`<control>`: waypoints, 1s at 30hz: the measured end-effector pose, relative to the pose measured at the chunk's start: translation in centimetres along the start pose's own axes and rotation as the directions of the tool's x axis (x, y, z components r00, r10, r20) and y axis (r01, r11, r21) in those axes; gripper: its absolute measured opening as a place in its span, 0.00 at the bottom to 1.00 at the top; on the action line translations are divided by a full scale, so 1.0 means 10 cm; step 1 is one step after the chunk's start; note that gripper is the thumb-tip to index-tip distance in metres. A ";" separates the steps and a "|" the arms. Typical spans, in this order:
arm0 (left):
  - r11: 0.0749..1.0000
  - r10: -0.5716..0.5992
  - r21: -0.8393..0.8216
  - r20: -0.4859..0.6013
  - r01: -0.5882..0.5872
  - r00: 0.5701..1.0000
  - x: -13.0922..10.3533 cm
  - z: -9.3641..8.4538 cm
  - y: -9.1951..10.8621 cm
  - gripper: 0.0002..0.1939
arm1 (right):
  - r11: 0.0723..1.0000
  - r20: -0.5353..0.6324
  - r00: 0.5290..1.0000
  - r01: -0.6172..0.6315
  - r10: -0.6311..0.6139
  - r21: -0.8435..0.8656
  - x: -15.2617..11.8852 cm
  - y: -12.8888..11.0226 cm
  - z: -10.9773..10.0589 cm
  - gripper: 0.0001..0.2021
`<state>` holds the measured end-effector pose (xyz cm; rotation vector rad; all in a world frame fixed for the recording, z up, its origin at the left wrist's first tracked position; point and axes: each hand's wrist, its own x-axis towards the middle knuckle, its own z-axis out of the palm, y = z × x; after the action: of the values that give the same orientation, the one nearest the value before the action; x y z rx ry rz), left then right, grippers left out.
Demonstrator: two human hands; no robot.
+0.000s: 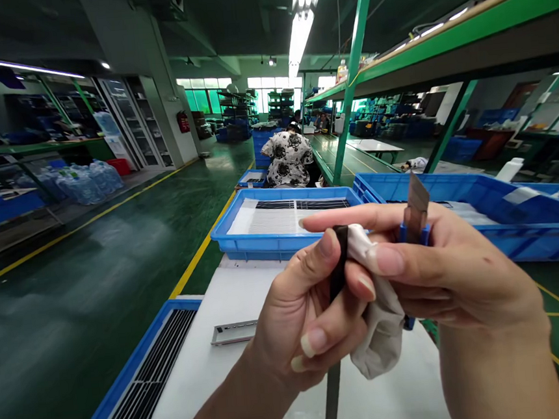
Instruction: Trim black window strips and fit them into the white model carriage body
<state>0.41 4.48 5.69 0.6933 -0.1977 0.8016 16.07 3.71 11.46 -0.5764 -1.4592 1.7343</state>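
Note:
A long, thin black strip point(333, 397) is gripped near its upper end by my left hand point(308, 311), its fingers closed round it. The strip hangs down past the white table top. My right hand point(453, 266) pinches a crumpled white cloth point(382, 341) against the strip's top end, so both hands touch there. A utility knife point(416, 207) is also held in my right hand, its blade pointing up between the fingers and its handle mostly hidden. Beyond my left wrist, a grey slotted metal channel point(234, 333) lies on the white table top point(220, 371).
A blue tray point(272, 243) with black strips on white sheet stands ahead. Another blue tray point(170, 305) of strips lies lower left. Larger blue bins point(546, 238) stand at right, below a green shelf frame point(353, 79). A person in a patterned shirt point(289, 158) sits ahead.

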 end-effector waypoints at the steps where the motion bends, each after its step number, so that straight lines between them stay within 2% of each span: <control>1: 1.000 0.000 0.005 0.000 0.000 1.000 0.00 0.00 0.00 0.21 | 1.000 0.001 1.000 -0.002 0.003 -0.007 -0.01 0.00 0.00 0.12; 7: 1.000 0.016 0.026 0.006 -0.016 1.000 0.01 0.03 0.00 0.21 | 0.998 -0.019 1.000 0.010 -0.011 -0.058 0.00 0.00 0.02 0.12; 8: 0.998 0.040 0.052 -0.007 -0.040 0.999 0.01 0.03 0.00 0.20 | 0.996 -0.038 0.999 0.032 -0.035 -0.088 0.00 0.02 0.01 0.14; 10: 0.973 0.166 0.170 -0.064 -0.153 0.984 -0.01 0.00 -0.03 0.17 | 0.972 -0.107 0.986 0.100 -0.125 -0.215 -0.04 0.08 -0.02 0.19; 13: 0.815 0.437 0.462 -0.097 -0.348 0.894 -0.10 -0.11 -0.10 0.08 | 0.857 -0.157 0.957 0.135 -0.242 -0.496 -0.16 0.23 -0.05 0.20; 15: 0.684 0.539 0.621 -0.078 -0.381 0.839 -0.21 -0.22 -0.16 0.04 | 0.777 -0.114 0.973 0.088 -0.201 -0.623 -0.27 0.35 -0.06 0.19; 19: 0.489 0.621 0.810 -0.063 -0.324 0.781 -0.43 -0.37 -0.23 0.05 | 0.684 -0.102 0.992 -0.028 -0.068 -0.729 -0.41 0.54 -0.02 0.24; 22: 0.422 0.633 0.857 -0.043 -0.298 0.773 -0.53 -0.43 -0.25 0.05 | 0.677 -0.102 0.993 -0.039 -0.054 -0.735 -0.45 0.61 -0.02 0.24; 24: 0.471 0.598 0.826 -0.042 -0.309 0.800 -0.55 -0.46 -0.24 0.05 | 0.710 -0.080 0.994 -0.007 -0.069 -0.704 -0.45 0.63 -0.04 0.24; 25: 0.536 0.558 0.785 -0.053 -0.311 0.828 -0.55 -0.48 -0.24 0.06 | 0.734 -0.072 0.992 0.024 -0.100 -0.679 -0.44 0.63 -0.06 0.25; 27: 0.725 0.422 0.631 -0.090 -0.276 0.902 -0.55 -0.50 -0.23 0.08 | 0.784 -0.080 0.981 0.091 -0.176 -0.614 -0.42 0.64 -0.11 0.25; 29: 0.892 0.236 0.424 -0.138 -0.159 0.962 -0.54 -0.52 -0.24 0.12 | 0.825 -0.105 0.969 0.132 -0.225 -0.549 -0.38 0.63 -0.15 0.23; 30: 0.940 0.147 0.331 -0.168 -0.085 0.975 -0.54 -0.53 -0.25 0.15 | 0.844 -0.112 0.969 0.132 -0.221 -0.520 -0.35 0.63 -0.16 0.21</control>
<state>-2.04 3.45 -1.79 0.9134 0.0704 1.0217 17.62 1.73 4.51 -0.8117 -1.7941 1.1154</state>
